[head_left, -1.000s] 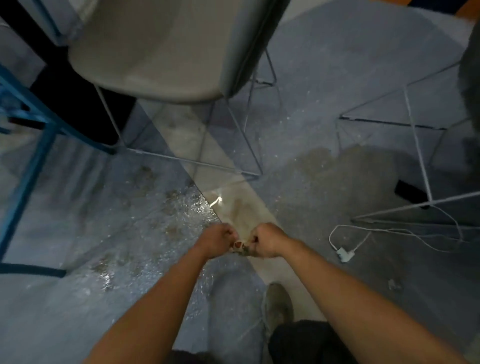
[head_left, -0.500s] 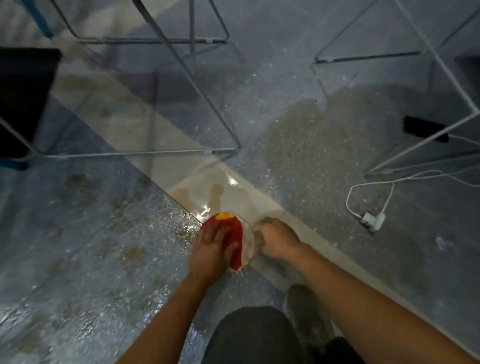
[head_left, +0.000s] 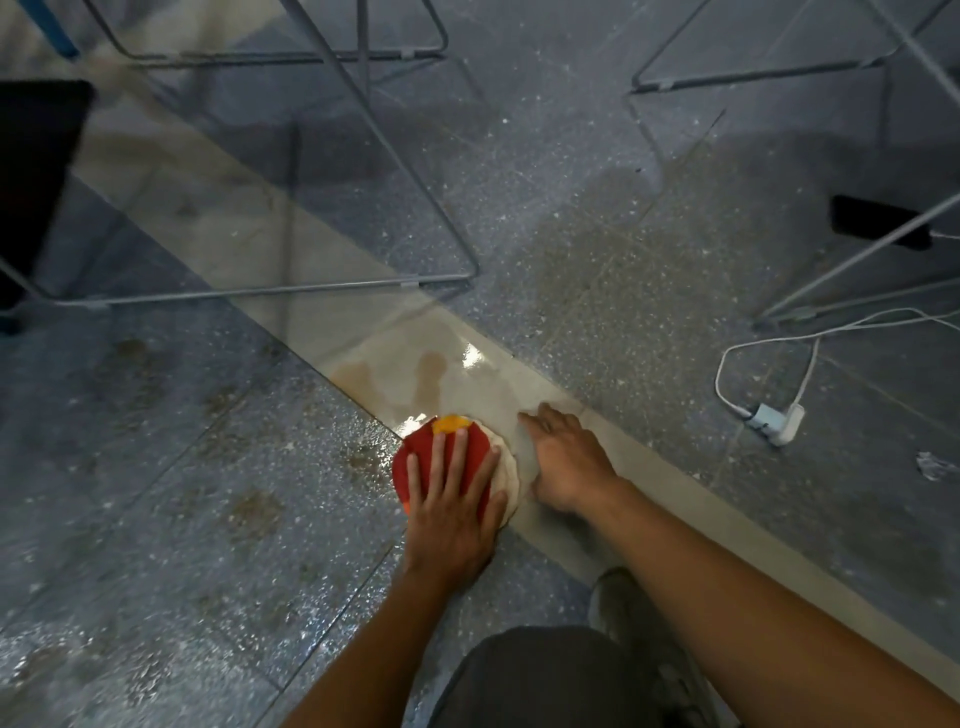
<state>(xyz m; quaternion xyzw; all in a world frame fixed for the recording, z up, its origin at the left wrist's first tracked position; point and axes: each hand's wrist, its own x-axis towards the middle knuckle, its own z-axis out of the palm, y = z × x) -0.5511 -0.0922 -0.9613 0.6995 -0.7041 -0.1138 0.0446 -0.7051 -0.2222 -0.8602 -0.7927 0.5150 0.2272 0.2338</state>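
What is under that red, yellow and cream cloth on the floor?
Around the cloth shows wet speckled grey floor and a beige floor strip with a brownish puddle. The spot beneath is hidden by the cloth and the left hand pressing flat on it.

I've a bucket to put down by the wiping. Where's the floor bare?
Bare: speckled floor between the right hand and the charger, and wet tiles left of the cloth under the left hand. Crowded: chair frames beyond, cable at right.
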